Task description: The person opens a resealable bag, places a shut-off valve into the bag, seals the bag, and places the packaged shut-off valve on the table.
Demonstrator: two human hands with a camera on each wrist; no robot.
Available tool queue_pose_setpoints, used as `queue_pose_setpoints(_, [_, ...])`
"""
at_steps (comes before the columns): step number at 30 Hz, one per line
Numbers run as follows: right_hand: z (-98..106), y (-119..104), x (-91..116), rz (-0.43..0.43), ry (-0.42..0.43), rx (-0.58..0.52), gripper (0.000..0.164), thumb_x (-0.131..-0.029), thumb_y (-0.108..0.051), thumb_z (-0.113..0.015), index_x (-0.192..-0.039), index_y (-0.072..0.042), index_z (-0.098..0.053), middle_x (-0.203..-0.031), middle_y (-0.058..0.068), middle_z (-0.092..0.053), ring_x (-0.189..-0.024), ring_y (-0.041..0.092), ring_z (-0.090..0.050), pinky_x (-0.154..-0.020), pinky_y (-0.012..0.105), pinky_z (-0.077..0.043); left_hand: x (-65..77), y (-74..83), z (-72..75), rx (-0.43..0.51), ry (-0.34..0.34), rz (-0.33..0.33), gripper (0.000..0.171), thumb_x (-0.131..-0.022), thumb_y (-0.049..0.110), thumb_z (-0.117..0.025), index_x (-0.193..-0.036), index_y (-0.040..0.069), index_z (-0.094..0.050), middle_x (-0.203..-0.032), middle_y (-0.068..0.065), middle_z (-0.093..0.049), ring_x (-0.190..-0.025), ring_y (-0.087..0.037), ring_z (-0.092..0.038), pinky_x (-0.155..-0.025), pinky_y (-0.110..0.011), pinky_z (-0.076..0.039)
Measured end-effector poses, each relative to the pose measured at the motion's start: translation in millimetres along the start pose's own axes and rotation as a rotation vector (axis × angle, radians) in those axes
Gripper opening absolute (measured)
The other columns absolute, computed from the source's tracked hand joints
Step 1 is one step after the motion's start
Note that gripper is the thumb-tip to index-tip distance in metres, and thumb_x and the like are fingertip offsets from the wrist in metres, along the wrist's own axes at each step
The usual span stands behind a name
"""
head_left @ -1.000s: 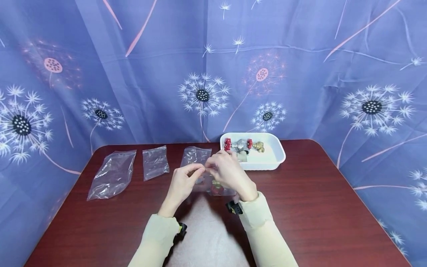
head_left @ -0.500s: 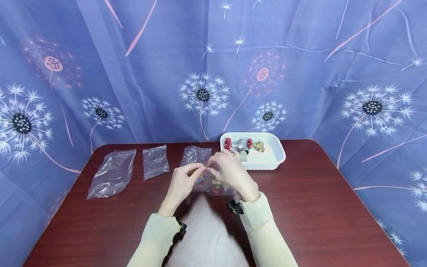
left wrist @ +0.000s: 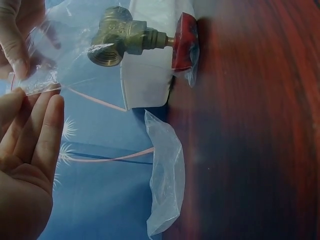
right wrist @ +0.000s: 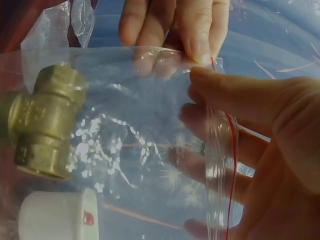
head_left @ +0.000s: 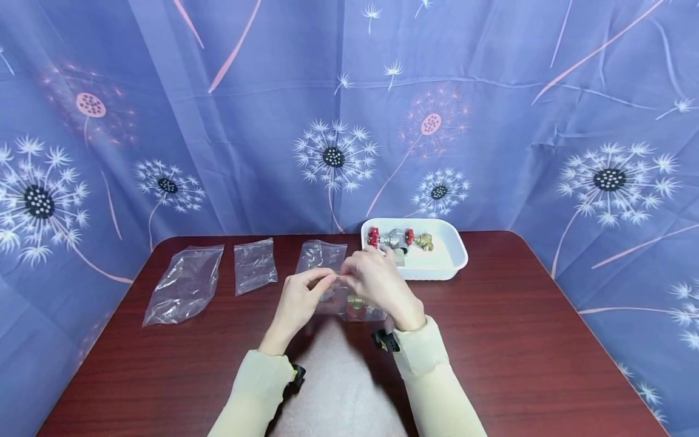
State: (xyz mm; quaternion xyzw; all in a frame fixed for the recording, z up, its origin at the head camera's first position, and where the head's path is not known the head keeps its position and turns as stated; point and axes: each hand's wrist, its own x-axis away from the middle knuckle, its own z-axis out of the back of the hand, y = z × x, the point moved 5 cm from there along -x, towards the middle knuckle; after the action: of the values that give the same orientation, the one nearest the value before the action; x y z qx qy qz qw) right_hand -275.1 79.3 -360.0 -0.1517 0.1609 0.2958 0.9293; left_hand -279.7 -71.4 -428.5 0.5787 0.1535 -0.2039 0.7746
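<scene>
A clear zip bag (right wrist: 145, 125) with a red line along its zip stands upright between both hands. Inside it sits a brass valve (left wrist: 115, 37) with a red handwheel (left wrist: 185, 42), at the bottom of the bag near the tabletop. My left hand (head_left: 297, 303) pinches the bag's top corner between thumb and forefinger, the other fingers stretched out. Right beside that, my right hand (head_left: 379, 285) pinches the zip edge with thumb and forefinger; its other fingers lie behind the clear plastic in the right wrist view.
A white tray (head_left: 450, 252) at the back holds a grey valve (head_left: 395, 237) and a brass valve (head_left: 425, 241), both with red handwheels. Flat bags lie to the left: a large bag (head_left: 182, 288), a smaller bag (head_left: 255, 267) and another bag (head_left: 322, 252) behind the hands.
My right hand's fingertips have shifted slightly right along the bag's top edge, away from the left fingertips. The left hand stays in place.
</scene>
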Motion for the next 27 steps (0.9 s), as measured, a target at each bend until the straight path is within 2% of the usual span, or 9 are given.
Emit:
queue_pose_setpoints(8, [-0.1,2.8,1.2,-0.031,-0.026,0.013,0.009,-0.083,-0.029,-0.078,-0.078,-0.024,-0.072,-0.077,-0.010,-0.064,-0.080,0.016,-0.056,-0.094,0.061,-0.034,-0.1,-1.2,0.5,-0.014,-0.007,0.007,0.009,-0.093,0.021,-0.069,-0.095,0.016,-0.076,-0.086,0.006,-0.073,-0.074,-0.011,-0.068,-0.060,-0.024,-0.052])
queue_pose_setpoints(15, [1.5,1.8,2.8,-0.014,0.001,-0.002,0.014,-0.081,-0.026,-0.080,-0.073,-0.026,-0.069,-0.074,-0.013,-0.064,-0.081,0.015,-0.056,-0.098,0.060,-0.030,0.9,-1.8,-0.7,0.000,-0.014,0.011,0.009,-0.093,0.022,-0.069,-0.095,0.016,-0.076,-0.084,0.006,-0.072,-0.073,-0.029,-0.069,-0.058,-0.024,-0.051])
queue_pose_setpoints(20, [1.5,4.2,3.3,-0.014,-0.004,0.030,0.010,-0.081,-0.030,-0.080,-0.076,-0.027,-0.072,-0.075,-0.014,-0.065,-0.081,0.015,-0.056,-0.096,0.057,-0.031,1.2,-2.2,-0.2,0.006,-0.008,0.011,0.010,-0.093,0.022,-0.069,-0.095,0.016,-0.076,-0.085,0.005,-0.072,-0.073,-0.030,-0.070,-0.059,-0.024,-0.051])
queue_pose_setpoints(22, [2.0,5.6,3.6,-0.015,-0.011,0.042,0.009,-0.081,-0.031,-0.080,-0.078,-0.027,-0.073,-0.076,-0.014,-0.065,-0.081,0.015,-0.056,-0.096,0.057,-0.031,1.0,-2.5,0.0,0.011,-0.005,0.013,0.010,-0.093,0.022,-0.069,-0.096,0.016,-0.076,-0.084,0.004,-0.073,-0.074,-0.031,-0.070,-0.059,-0.027,-0.053])
queue_pose_setpoints(27, [4.1,8.2,5.3,-0.011,-0.005,0.029,0.011,-0.080,-0.026,-0.081,-0.074,-0.027,-0.071,-0.074,-0.014,-0.065,-0.081,0.016,-0.057,-0.099,0.057,-0.031,0.9,-3.2,-3.0,0.065,-0.025,0.030,0.011,-0.093,0.022,-0.069,-0.095,0.014,-0.075,-0.085,0.002,-0.073,-0.077,-0.034,-0.071,-0.065,-0.045,-0.057])
